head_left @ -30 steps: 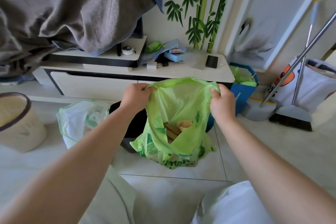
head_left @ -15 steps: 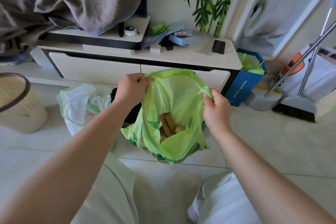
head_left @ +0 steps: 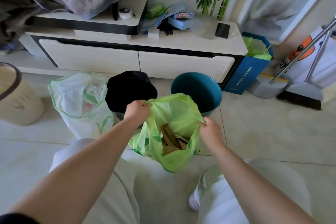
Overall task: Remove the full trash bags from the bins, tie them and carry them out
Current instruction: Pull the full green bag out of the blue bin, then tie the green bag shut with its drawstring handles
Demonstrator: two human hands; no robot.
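Green trash bag (head_left: pixel 174 114) hangs open, left hand (head_left: pixel 136 112) and right hand (head_left: pixel 211 132) clenching its rim.

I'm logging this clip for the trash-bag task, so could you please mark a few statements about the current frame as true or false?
1. Both hands grip the rim of the green bag, the left hand on one side and the right hand on the other. True.
2. The green bag is already knotted shut. False: its mouth is held open, and brown cardboard pieces show inside.
3. The teal bin behind the bag has no liner visible in it. True.
4. The pale translucent bag sits to the right of the teal bin. False: it sits on the floor to the left, beside the black bin.
5. A broom rests on the floor at the right. True.
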